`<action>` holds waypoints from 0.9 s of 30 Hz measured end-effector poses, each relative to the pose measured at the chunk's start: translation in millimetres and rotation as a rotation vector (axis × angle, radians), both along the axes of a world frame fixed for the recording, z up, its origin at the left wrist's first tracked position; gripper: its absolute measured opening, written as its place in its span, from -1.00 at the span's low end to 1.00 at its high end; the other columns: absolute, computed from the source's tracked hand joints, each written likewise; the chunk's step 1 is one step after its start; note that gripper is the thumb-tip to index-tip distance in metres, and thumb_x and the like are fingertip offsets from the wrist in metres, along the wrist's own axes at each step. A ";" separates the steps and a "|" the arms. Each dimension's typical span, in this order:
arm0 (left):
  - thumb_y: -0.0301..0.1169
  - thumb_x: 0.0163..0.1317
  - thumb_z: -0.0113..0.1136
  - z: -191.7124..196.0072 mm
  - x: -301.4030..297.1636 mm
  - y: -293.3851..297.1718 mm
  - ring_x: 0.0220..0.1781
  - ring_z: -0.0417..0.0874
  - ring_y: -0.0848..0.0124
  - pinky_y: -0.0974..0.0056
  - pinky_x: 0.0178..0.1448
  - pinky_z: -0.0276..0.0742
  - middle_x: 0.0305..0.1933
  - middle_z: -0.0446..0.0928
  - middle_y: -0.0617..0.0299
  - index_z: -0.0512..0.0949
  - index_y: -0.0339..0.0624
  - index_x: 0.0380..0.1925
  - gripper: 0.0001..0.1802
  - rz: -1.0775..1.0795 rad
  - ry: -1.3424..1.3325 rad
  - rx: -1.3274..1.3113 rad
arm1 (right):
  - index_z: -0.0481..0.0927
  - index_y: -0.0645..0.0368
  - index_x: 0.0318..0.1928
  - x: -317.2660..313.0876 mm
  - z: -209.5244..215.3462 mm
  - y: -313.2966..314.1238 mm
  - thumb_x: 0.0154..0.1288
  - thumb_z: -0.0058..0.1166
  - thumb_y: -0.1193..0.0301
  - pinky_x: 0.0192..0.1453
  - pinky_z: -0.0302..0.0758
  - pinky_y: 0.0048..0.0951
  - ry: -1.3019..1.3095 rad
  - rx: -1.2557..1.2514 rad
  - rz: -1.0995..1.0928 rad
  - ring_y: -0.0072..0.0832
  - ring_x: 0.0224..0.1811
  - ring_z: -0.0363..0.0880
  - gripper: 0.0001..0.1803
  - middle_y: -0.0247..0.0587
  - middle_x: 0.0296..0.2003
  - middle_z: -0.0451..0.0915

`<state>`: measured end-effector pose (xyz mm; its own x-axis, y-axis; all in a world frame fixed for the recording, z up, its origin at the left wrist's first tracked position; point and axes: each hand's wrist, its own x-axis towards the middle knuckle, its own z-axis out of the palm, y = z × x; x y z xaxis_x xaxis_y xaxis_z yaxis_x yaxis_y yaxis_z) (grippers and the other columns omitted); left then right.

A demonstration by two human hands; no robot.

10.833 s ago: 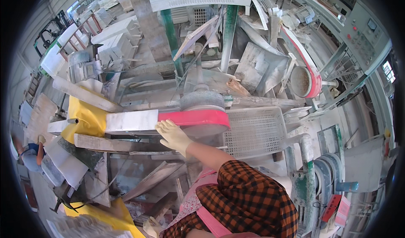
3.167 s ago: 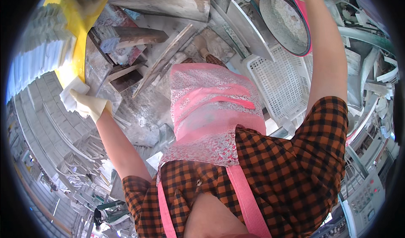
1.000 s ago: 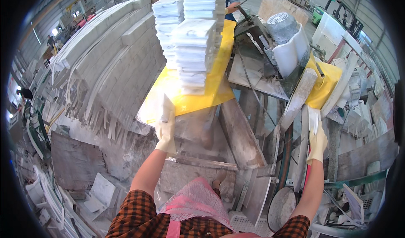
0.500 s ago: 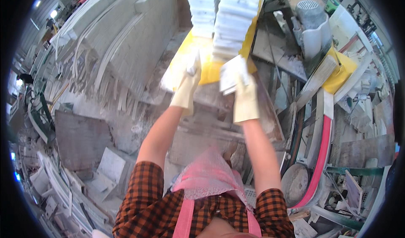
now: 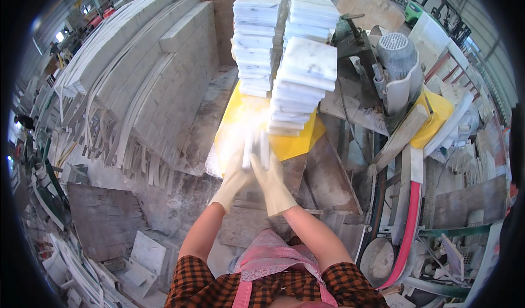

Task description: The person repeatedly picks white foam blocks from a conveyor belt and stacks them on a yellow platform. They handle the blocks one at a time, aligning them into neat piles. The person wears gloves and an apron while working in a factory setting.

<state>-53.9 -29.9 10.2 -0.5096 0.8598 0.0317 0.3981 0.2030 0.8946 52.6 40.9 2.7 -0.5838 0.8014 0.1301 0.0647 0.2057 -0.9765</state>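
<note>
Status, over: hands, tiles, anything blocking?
Left hand holding left tile, right hand holding right tile. Both edge-on, side by side. Stacked tiles ahead on yellow sheet, glare washing out detail.

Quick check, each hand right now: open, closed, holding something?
Cream-gloved left hand: closed on a thin white stone tile, edge-on.
Cream-gloved right hand: closed on another thin white stone tile, edge-on.

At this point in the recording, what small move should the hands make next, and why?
Probably ease the upright white tiles together: the left hand and right hand hold them facing each other, with a narrow gap apparent, near the tile stack on the yellow sheet. Glare blurs their far ends.
</note>
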 end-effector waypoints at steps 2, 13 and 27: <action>-0.25 0.02 0.54 -2.6 -2.0 -7.2 0.34 0.56 -0.02 0.03 0.34 0.48 0.29 0.54 -0.13 0.39 -0.20 0.39 -0.10 -0.059 0.031 0.007 | 0.39 0.26 0.41 -1.4 -6.1 -1.2 0.37 0.19 0.28 0.40 0.42 -0.17 0.010 -0.065 0.023 -0.09 0.35 0.52 -0.34 0.10 0.25 0.56; -0.28 0.02 0.56 -41.5 71.1 15.5 0.29 0.57 0.01 0.08 0.35 0.48 0.29 0.49 -0.23 0.26 -0.34 0.47 0.02 0.733 0.139 0.125 | 0.23 0.22 0.50 26.1 4.4 66.9 0.58 -0.02 0.17 0.54 0.27 -0.32 -0.059 0.127 0.500 -0.31 0.52 0.29 -0.36 0.00 0.41 0.37; -0.21 -0.08 0.60 -14.4 53.3 7.5 0.14 0.69 -0.01 0.07 0.22 0.57 0.09 0.68 -0.07 0.60 -0.14 0.21 -0.23 0.517 0.004 -0.028 | 0.47 0.10 0.36 -14.6 6.8 99.6 0.49 0.07 -0.10 0.36 0.37 -0.41 -0.200 -0.307 0.638 -0.52 0.24 0.50 -0.33 -0.27 0.19 0.57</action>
<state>-0.6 -22.5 -4.2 -0.8679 0.4965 0.0152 0.2432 0.3979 0.8846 38.0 140.5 9.5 -0.9380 0.2809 -0.2032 0.2065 -0.0184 -0.9783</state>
